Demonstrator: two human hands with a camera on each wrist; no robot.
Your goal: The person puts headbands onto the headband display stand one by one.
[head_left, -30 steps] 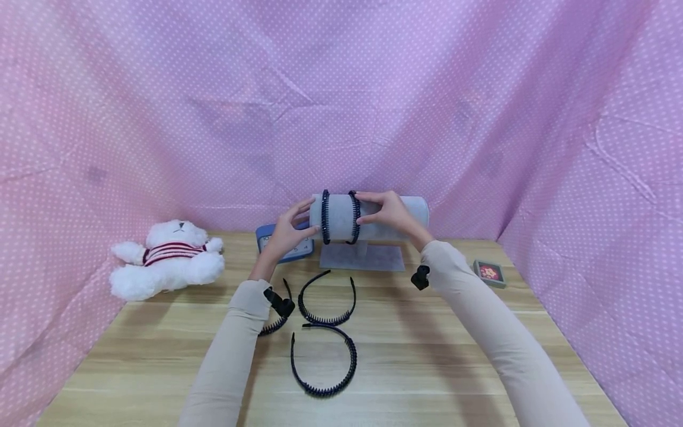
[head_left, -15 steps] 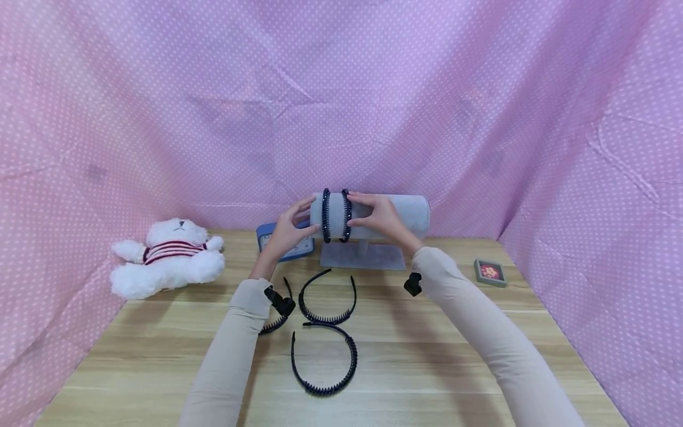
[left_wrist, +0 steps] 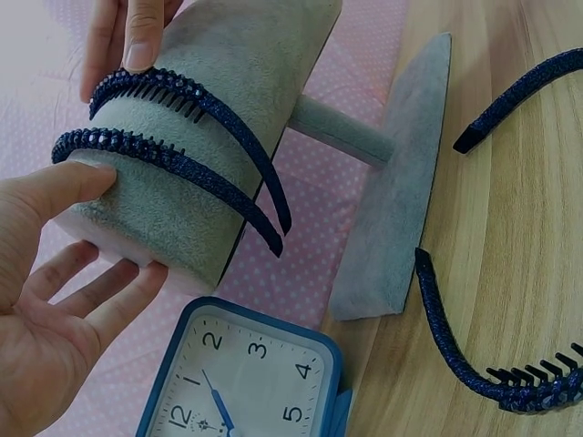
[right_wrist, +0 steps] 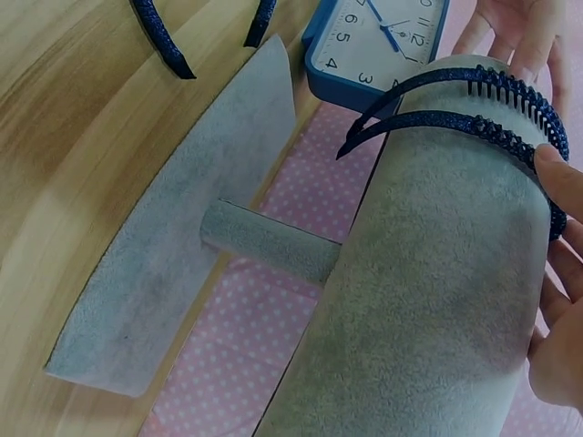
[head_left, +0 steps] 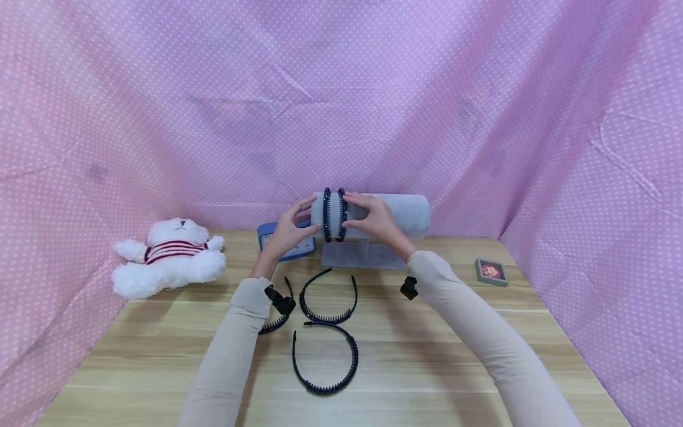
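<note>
Clock (head_left: pixel 302 248) sits partly hidden behind left hand (head_left: pixel 287 233), curled round display stand (head_left: pixel 409 214); half-curled right hand (head_left: pixel 376 219) grips headband (right_wrist: pixel 437 119).

In the head view, the left sleeve (head_left: pixel 221 356) and black wrist camera (head_left: pixel 281 303) hide part of the leftmost headband (head_left: pixel 275 325); the left hand (head_left: pixel 285 235) covers part of the blue clock (head_left: pixel 300 251); the left wrist view's bottom edge crops that clock; the right wrist view crops the right hand (right_wrist: pixel 560 360) and display stand (right_wrist: pixel 428 291); fine detail in the small frame (head_left: pixel 491 272) is too tiny to read.
</note>
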